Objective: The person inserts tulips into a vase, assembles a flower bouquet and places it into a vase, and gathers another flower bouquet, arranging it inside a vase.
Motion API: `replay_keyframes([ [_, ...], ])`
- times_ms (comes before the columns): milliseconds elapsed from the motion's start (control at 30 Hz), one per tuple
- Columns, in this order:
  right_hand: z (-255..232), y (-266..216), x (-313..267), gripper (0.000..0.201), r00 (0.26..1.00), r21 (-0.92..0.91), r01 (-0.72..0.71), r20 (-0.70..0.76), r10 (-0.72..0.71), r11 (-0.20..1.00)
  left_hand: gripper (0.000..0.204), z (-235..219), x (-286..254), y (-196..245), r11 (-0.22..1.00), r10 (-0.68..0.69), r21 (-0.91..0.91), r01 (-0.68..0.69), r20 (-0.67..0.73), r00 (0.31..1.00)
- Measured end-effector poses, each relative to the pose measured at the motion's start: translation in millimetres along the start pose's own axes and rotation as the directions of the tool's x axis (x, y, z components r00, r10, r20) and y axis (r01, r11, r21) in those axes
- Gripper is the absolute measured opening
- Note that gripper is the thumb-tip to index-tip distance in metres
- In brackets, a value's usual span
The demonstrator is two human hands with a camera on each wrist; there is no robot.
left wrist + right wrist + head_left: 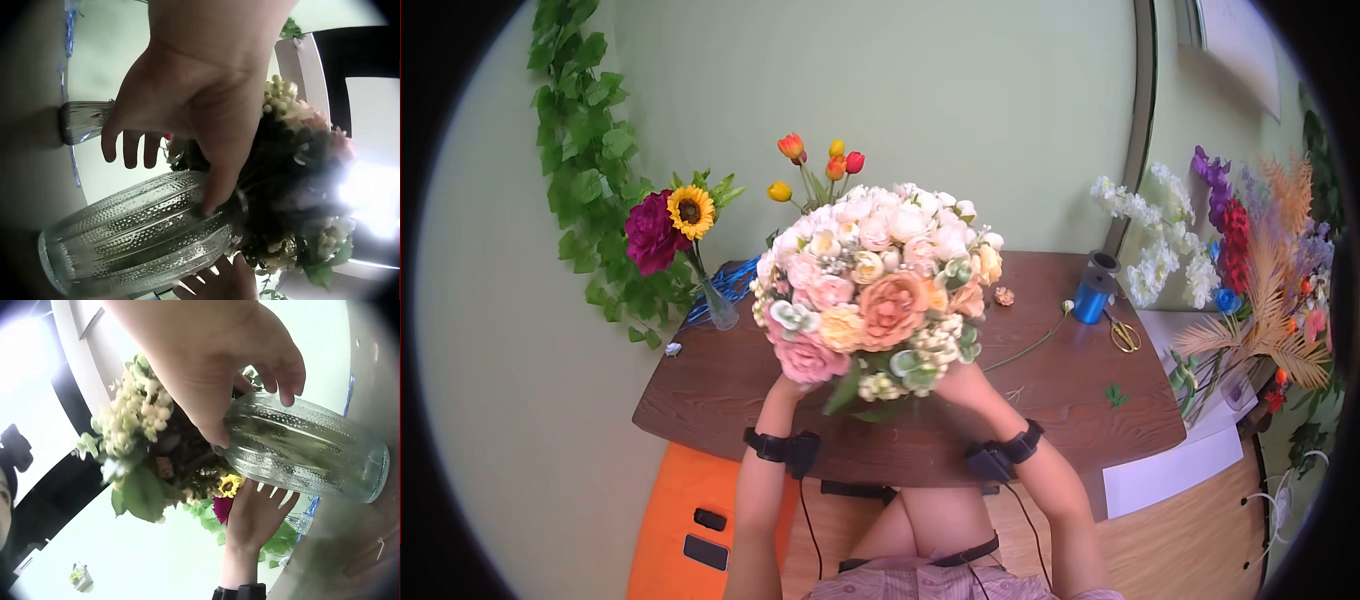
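A clear textured glass vase (137, 228) bears a full bouquet (890, 310) of pink, peach, cream and white flowers. My left hand (187, 94) is at the vase's upper end: the thumb overlaps the glass just below the rim, while the other fingers reach straight and spread beside it. On the opposite side, my right hand (225, 369) has its thumb at the rim and its loosely bent fingertips right at the glass edge. In the head view the blooms hide most of both hands.
A small vase (718, 305) with a sunflower and a magenta bloom stands at left. Tulips (835, 165) show behind the bouquet. On the table's (1090, 420) right are a blue ribbon spool (1092, 290), gold-handled scissors (1124, 335) and a stem (1030, 345). More flowers (1240, 270) stand beyond.
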State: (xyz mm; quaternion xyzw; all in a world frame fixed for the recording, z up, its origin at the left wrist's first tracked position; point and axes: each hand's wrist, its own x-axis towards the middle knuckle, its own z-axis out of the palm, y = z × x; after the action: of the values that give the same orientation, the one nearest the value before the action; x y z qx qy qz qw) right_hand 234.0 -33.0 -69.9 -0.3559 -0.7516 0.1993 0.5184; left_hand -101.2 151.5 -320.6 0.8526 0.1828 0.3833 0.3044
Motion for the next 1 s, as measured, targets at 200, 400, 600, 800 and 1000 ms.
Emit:
replay_keyframes([
  [200, -2, 14, -1, 0.031, 0.985, 0.054, -0.025, -0.169, 0.034, 0.998, 0.042, 26, -40, 44, 0.997, -0.061, 0.053, 0.061, -0.007, 0.998],
  [400, -21, -9, -1, 0.022, 0.880, 0.192, -0.111, -0.437, 0.186, 0.975, 0.043, 38, 115, 76, 0.990, -0.102, 0.097, 0.103, -0.018, 0.995],
  [600, -36, -60, -1, 0.025, 0.715, -0.305, 0.233, -0.590, -0.375, 0.924, 0.044, 9, 82, 104, 0.981, -0.128, 0.142, 0.132, -0.040, 0.991],
  [800, -34, -113, 22, 0.038, 0.742, -0.581, 0.422, -0.219, -0.633, 0.696, 0.045, -14, 87, 133, 0.965, -0.164, 0.195, 0.175, -0.070, 0.984],
  [1000, -16, -138, 58, 0.047, 0.768, -0.592, 0.493, -0.048, -0.639, 0.638, 0.047, -19, 93, 155, 0.957, -0.176, 0.217, 0.193, -0.092, 0.980],
])
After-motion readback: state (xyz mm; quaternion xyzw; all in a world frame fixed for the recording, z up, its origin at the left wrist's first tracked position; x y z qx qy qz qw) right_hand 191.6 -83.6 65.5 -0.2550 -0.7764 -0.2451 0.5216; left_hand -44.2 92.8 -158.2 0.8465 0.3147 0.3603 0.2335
